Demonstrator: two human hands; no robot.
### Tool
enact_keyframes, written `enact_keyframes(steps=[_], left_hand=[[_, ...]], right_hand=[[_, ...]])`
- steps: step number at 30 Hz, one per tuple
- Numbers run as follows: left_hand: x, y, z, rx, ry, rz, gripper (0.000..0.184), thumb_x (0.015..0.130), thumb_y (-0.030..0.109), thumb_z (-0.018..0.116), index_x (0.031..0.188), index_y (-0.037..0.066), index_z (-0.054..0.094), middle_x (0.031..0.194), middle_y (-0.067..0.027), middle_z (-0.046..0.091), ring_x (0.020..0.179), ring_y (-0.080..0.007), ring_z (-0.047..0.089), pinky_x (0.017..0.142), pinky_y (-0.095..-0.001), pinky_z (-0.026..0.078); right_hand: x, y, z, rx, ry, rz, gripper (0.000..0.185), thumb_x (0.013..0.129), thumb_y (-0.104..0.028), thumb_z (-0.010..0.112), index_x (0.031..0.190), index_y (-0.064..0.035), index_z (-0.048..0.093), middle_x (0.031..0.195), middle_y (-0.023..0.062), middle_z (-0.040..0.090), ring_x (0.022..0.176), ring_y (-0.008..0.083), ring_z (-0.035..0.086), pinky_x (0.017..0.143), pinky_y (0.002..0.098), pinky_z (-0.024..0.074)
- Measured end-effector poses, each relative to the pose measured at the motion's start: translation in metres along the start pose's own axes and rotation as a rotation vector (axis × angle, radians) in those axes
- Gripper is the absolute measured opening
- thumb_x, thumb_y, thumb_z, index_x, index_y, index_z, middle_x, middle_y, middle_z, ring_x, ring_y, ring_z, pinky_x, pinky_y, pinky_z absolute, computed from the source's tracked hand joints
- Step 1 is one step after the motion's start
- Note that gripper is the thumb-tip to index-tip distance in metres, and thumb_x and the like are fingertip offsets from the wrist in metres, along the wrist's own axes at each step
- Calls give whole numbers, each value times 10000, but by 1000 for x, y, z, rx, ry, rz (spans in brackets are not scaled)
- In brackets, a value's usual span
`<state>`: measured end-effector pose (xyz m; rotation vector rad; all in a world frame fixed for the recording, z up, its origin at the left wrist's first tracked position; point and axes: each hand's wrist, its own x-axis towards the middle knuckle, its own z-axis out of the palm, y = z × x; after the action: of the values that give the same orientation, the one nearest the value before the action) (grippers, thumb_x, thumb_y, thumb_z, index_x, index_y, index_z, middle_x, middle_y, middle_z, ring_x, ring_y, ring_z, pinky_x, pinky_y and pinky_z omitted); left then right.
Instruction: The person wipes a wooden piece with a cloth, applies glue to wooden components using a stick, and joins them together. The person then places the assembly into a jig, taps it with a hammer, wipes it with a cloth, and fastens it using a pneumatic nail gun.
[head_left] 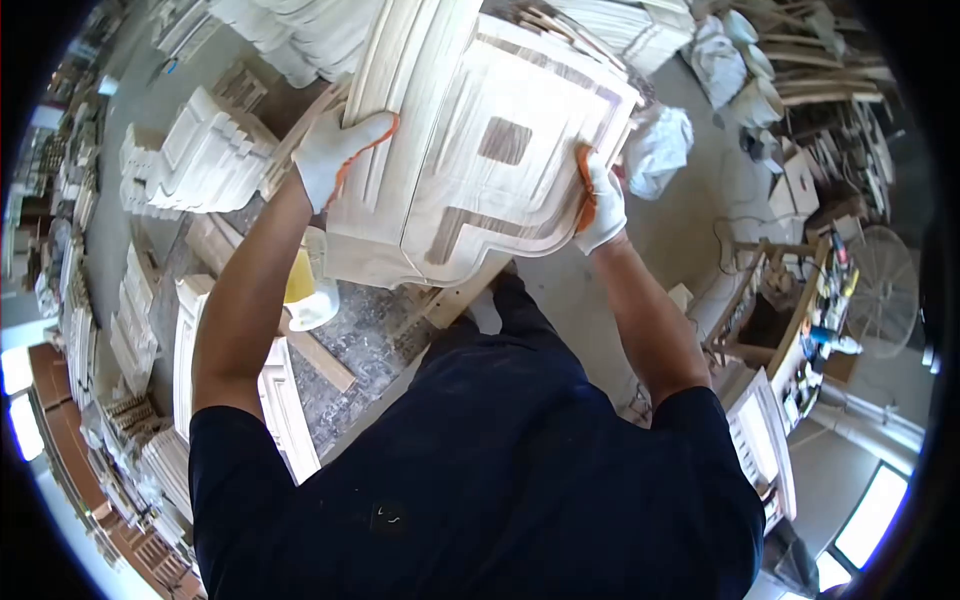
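Both hands wear white gloves with orange palms and hold up a large pale wooden panel (470, 200). Its face has moulded edges, a darker inlaid band and a small dark square near the middle. My left hand (335, 155) grips the panel's left edge, thumb over the front moulding. On the opposite edge, my right hand (598, 200) is closed, its thumb on the front and the other fingers mostly hidden behind. The panel is tilted, and its top runs out of view. Beneath it stands a dusty workbench (370, 350) with a clear container (313, 300) holding something yellow.
Stacked pale wooden parts (200, 155) stand at the left. A white sack (658, 150) sits just beyond the panel's right edge. On the right are a tool-covered wooden bench (800, 340) and a large fan (880, 290). Timber scraps (830, 90) pile up at the far right.
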<state>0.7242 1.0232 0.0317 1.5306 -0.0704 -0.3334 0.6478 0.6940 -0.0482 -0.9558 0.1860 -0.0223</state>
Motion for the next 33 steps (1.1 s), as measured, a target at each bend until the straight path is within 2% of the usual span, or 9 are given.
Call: enact_keyframes(steps=[4,7,11,12,15,18,23,28,33], left_hand=[[3,7,93,-42,-138,15,417,850,174,754,1177,-54,634,1081,-116,691,985,-165,661,886,-275,525],[15,7,176,-59,-210,163,339,851,159,747,1100,-59,676,1006,-123,707,883,-160,687,801,-275,554],[6,14,296,-80,-409,210,314,853,183,748,1014,-79,683,906,-76,705,838,-116,663,753,-253,536],[11,7,327,9,-450,255,285,864,192,739,967,-70,689,859,-46,687,784,-102,639,714,-248,515],[15,-33,439,-39,-665,375,356,916,251,688,1108,-42,621,922,-21,660,807,-72,603,699,-213,475],[43,-76,560,-248,-934,-191,756,908,608,563,1369,15,480,1318,-111,575,1188,-198,563,1010,-342,440],[-94,-66,770,-175,-1106,-275,804,924,701,400,1465,107,367,1444,-76,468,1309,-230,458,1094,-412,364],[-164,-126,957,-116,-1387,-388,879,890,770,349,1500,136,333,1478,-98,435,1320,-279,453,1096,-444,369],[-288,-138,1093,-197,-1847,-766,980,819,855,310,1502,152,337,1485,-107,429,1314,-296,459,1077,-459,398]], right_hand=[[-55,-62,-35,126,406,-104,586,904,-387,685,1304,15,536,1282,94,587,1168,208,545,1018,361,432],[-89,-97,-89,61,504,-430,470,935,-334,654,1245,11,577,1256,80,598,1145,179,547,1021,349,410],[-172,-139,-178,121,515,-543,266,962,-309,617,1029,-51,623,1064,10,608,1043,137,543,1011,309,393],[-198,-165,-167,84,733,-541,255,976,-333,588,913,-87,596,940,-28,556,927,105,511,939,276,404],[-272,-186,-268,-201,771,-841,342,966,-395,589,885,-63,608,822,-56,520,776,63,451,735,237,387],[-368,-233,-300,-511,1062,-769,377,943,-402,610,876,-31,608,710,-51,485,656,57,419,598,231,349],[-509,-272,-358,-630,1356,-765,422,914,-408,630,997,5,626,780,16,604,675,79,529,597,246,453],[-590,-305,-363,-643,1726,-623,429,925,-424,612,1008,-4,608,793,13,585,669,78,515,594,250,438],[-659,-353,-439,-56,1176,-1000,802,915,-691,437,1386,-43,487,1159,124,661,999,176,624,813,301,492]])
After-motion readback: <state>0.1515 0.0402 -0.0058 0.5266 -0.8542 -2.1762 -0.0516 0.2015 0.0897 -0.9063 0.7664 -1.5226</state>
